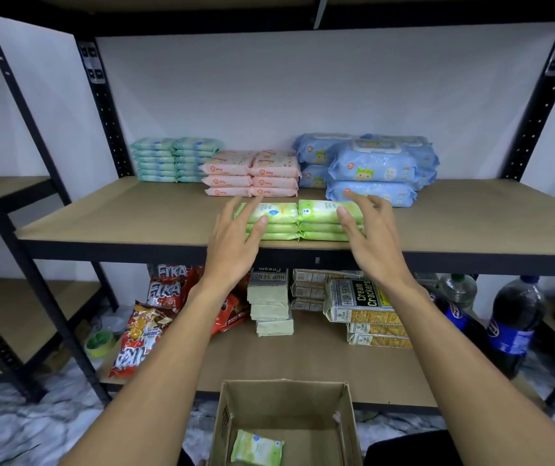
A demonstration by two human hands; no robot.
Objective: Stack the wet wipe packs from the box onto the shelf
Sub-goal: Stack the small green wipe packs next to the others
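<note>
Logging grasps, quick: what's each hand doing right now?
Left hand: open, fingers straight over the green plastic wet wipe packs, holding nothing.
Right hand: open, also holding nothing.

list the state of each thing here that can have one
cardboard box: open, one green pack inside
green stacks: two side by side, three packs high, at the shelf front
left hand: open, fingers straight, at the green stacks
right hand: open, fingers straight, at the green stacks
pink packs: stacked three high
cola bottle: upright, capped
</note>
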